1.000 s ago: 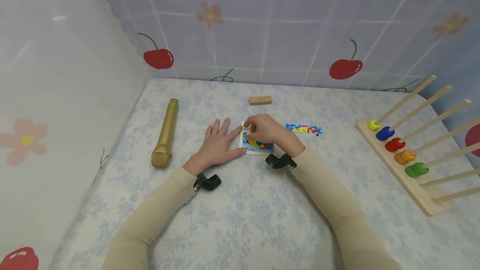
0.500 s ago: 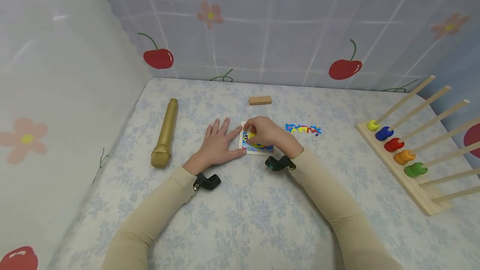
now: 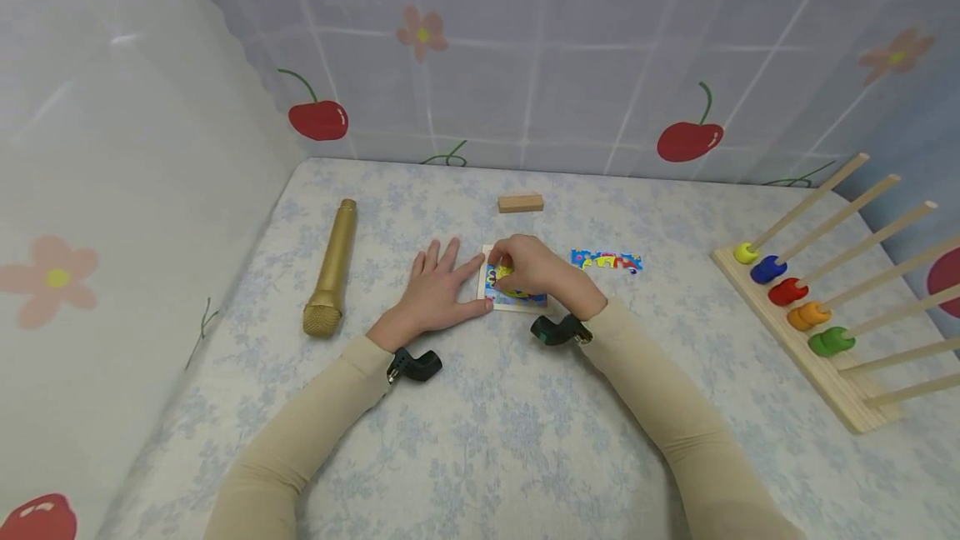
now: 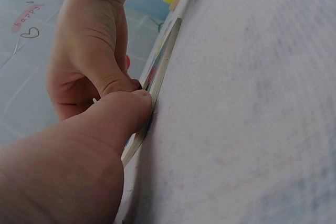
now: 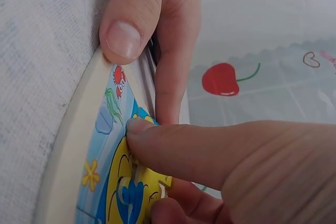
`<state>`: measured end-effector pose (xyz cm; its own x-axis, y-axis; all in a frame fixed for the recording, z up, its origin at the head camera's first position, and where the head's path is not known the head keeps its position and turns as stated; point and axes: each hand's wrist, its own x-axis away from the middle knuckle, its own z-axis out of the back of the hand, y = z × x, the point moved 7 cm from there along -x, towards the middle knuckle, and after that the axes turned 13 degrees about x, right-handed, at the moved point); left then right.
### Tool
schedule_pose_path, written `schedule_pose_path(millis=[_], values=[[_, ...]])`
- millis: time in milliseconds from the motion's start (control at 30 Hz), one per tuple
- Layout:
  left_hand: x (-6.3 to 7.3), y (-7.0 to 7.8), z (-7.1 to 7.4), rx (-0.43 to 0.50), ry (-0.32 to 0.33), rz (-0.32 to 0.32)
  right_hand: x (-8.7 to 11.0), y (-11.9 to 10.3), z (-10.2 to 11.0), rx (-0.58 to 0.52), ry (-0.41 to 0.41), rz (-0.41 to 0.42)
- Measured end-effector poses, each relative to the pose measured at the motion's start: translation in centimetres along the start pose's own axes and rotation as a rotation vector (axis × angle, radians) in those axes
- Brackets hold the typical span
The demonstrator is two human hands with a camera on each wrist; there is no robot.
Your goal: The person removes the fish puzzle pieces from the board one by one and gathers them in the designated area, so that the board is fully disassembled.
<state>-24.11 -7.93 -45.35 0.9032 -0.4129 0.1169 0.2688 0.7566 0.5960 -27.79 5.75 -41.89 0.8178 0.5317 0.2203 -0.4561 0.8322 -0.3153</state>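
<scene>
A small jigsaw puzzle in a pale wooden frame lies mid-table, showing a yellow fish on a blue sea picture. My left hand lies with fingers spread at its left side; the thumb presses the frame's near corner and the index fingertip touches the far one. Over the puzzle, my right hand pinches a yellow puzzle piece between thumb and curled fingers. That piece looks slightly raised, with a pale edge showing. Right of the frame lies a strip of joined puzzle pieces.
A gold microphone lies to the left. Behind the puzzle is a small wooden block. At the right stands a wooden peg rack with coloured beads and long rods. A curtain with cherries closes off the back.
My right hand has dipped slightly toward me over the puzzle, its fingers shifting a little. My left hand stays in place on the frame.
</scene>
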Motion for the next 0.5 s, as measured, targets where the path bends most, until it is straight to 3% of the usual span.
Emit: schedule_pose_path(millis=[300,500], values=[[0.03,-0.07,0.02,0.009,-0.006,0.008,0.19,-0.43,0.32,0.026,0.051,0.043],[-0.02,-0.05,-0.02,0.003,-0.006,0.008,0.15,0.05,0.12,-0.024,0.023,0.033]])
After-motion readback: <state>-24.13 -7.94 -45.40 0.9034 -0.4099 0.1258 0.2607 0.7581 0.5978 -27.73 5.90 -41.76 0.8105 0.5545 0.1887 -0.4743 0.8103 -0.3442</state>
